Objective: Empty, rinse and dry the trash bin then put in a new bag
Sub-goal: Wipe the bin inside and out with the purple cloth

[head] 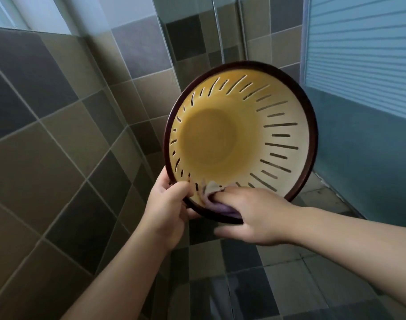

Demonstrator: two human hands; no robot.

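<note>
The round trash bin (287,116) is held up in the air, tipped so its mouth faces me. It is yellow and cream inside with slotted walls and a dark brown rim, and it is empty. My left hand (167,204) grips the rim at the lower left, thumb inside. My right hand (255,215) holds a purple and pale cloth (211,192) against the lower inner wall and rim, fingers over the cloth and thumb under the rim.
Grey and tan wall tiles (58,135) fill the left side. A glass partition (197,42) stands behind the bin. A blue-grey door or panel with slats (359,54) is at the right. Tiled floor (278,285) lies below my arms.
</note>
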